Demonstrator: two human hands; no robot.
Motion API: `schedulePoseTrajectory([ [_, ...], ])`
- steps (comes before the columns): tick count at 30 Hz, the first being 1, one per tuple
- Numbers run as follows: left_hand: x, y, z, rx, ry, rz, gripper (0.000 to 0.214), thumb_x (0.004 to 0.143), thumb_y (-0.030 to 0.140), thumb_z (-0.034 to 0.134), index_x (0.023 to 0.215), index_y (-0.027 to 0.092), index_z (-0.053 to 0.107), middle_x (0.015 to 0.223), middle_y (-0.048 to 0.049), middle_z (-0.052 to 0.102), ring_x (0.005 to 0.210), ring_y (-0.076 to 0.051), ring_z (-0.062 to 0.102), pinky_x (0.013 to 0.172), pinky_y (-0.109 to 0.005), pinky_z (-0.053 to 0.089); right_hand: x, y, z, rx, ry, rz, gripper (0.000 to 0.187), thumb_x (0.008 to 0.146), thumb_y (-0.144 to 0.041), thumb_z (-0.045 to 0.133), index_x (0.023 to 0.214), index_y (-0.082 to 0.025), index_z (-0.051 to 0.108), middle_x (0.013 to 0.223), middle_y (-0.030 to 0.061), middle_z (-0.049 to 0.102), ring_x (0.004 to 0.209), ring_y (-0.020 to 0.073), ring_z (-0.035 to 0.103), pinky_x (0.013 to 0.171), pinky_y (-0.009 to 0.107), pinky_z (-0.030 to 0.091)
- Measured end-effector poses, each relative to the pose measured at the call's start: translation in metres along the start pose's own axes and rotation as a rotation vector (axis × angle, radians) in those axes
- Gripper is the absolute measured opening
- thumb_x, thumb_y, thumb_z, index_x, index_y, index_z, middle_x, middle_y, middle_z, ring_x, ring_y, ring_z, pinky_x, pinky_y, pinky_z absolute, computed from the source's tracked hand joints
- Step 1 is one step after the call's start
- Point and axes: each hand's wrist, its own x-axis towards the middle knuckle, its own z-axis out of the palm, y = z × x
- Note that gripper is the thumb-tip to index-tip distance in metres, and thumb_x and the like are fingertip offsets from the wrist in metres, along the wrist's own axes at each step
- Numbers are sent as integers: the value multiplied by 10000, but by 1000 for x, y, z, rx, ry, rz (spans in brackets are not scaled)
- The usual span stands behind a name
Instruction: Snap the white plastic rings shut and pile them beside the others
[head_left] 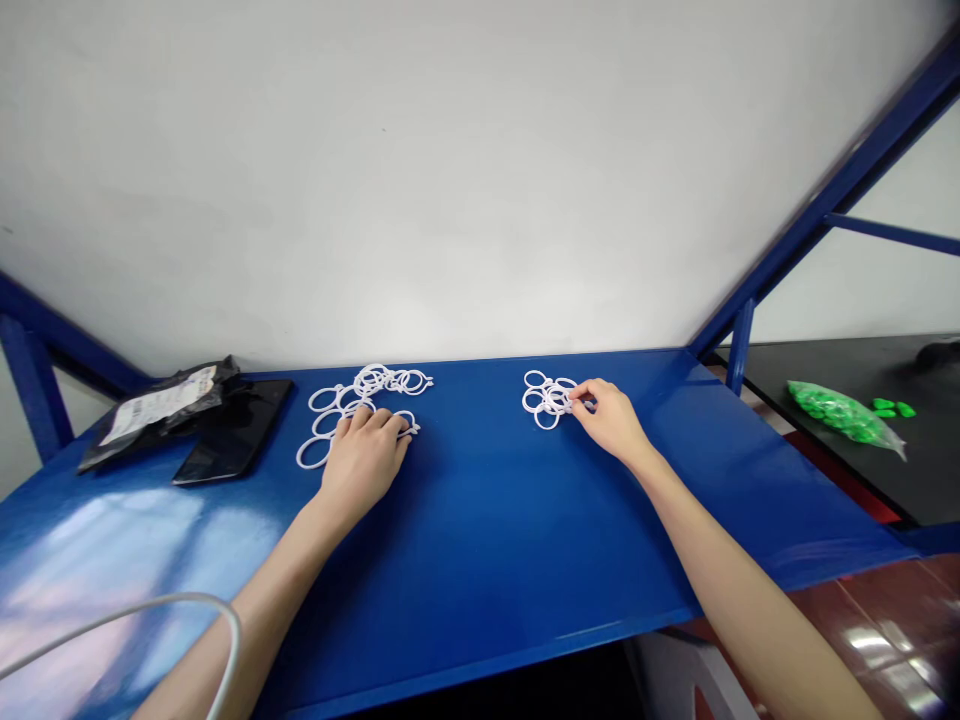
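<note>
Two bare hands reach forward over a blue table (pixel 480 540) that stands against a pale wall (pixel 480 180). Just right of the middle of the frame, a small pile of white rings (pixel 555 402) lies flat, its rings overlapping. The right hand (pixel 609 415) is at its right edge, so the pile lies to the left of those fingertips. Thumb and forefinger are drawn together there and seem to pinch an outer ring, though the exact contact is too small to make out. Left of the middle lies a larger spread of white rings (pixel 375 381), its longer line slanting from lower left to upper right. The left hand (pixel 366 455) rests palm down over its lower right part, fingers bent; most of the rings show beyond the fingertips and to their left. Whether those fingers grip a ring or only press on it cannot be told. Each hand is nearest its own group, and bare blue surface keeps the two groups well apart. At the left of the frame, a black plastic packet (pixel 161 408) partly overlaps a flat black device (pixel 240 435); at the far right, a clear bag of green pieces (pixel 844 412) lies on a dark surface (pixel 930 470).
</note>
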Motion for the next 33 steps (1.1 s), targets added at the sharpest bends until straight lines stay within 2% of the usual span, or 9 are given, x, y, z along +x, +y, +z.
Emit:
schedulePoseTrajectory([
  [4, 1, 1, -1, 2, 7, -2, 234, 1005, 257, 502, 976, 186, 723, 995, -109, 743, 1020, -339, 602, 824, -443, 430, -2, -6, -1, -45, 31, -10, 120, 856, -182, 574, 883, -220, 684, 964, 71, 706, 962, 278, 621, 882, 440, 504],
  [7, 1, 4, -4, -32, 22, 1, 214, 1003, 247, 507, 927, 191, 699, 946, -101, 746, 992, -332, 605, 824, -436, 420, -7, -21, 0, -58, 52, -33, 122, 886, -175, 565, 894, -222, 677, 978, 75, 702, 990, 287, 606, 902, 451, 500],
  [10, -1, 13, -8, -128, 50, 36, 166, 1004, 259, 531, 932, 195, 667, 918, -79, 754, 952, -313, 613, 816, -427, 414, -20, -44, 5, -19, 28, -145, 126, 938, -187, 558, 935, -230, 676, 1008, 65, 711, 1023, 274, 617, 922, 436, 509],
  [13, -7, 29, -11, -271, 87, 145, 126, 1009, 248, 543, 936, 199, 633, 897, -50, 748, 890, -269, 627, 793, -397, 412, -36, -69, 13, 116, -137, -334, 140, 973, -193, 560, 1051, -228, 670, 1040, 59, 715, 1011, 236, 661, 913, 399, 538],
  [16, -17, 49, -14, -397, 134, 333, 104, 1015, 232, 546, 940, 205, 613, 875, -22, 738, 804, -218, 639, 752, -360, 413, -51, -88, 19, 225, -296, -425, 243, 975, -241, 617, 1217, -231, 633, 1090, 60, 708, 966, 200, 693, 871, 355, 572],
  [18, -23, 62, -14, -473, 167, 459, 115, 1024, 246, 545, 932, 207, 601, 855, -7, 731, 745, -188, 642, 718, -340, 416, -58, -96, 22, 256, -342, -472, 271, 968, -263, 647, 1236, -233, 627, 1107, 63, 716, 962, 199, 704, 853, 344, 582],
  [21, -28, 73, -14, -556, 200, 557, 152, 1039, 269, 529, 912, 206, 584, 819, -1, 716, 687, -157, 642, 670, -317, 422, -63, -100, 25, 296, -336, -555, 179, 973, -248, 643, 1149, -221, 660, 1061, 61, 749, 931, 204, 725, 817, 331, 591],
  [24, -29, 74, -14, -611, 223, 544, 138, 1039, 261, 524, 927, 209, 584, 823, -2, 722, 682, -147, 649, 661, -308, 439, -65, -100, 27, 307, -301, -604, 133, 1010, -247, 600, 1113, -214, 680, 1019, 63, 775, 906, 209, 743, 803, 334, 599],
  [33, -27, 71, -15, -575, 217, 552, 181, 1018, 289, 568, 863, 203, 602, 824, -11, 704, 700, -156, 619, 668, -312, 434, -62, -100, 22, 373, -309, -582, 134, 1027, -230, 590, 1069, -208, 716, 998, 51, 785, 910, 192, 739, 819, 310, 596],
])
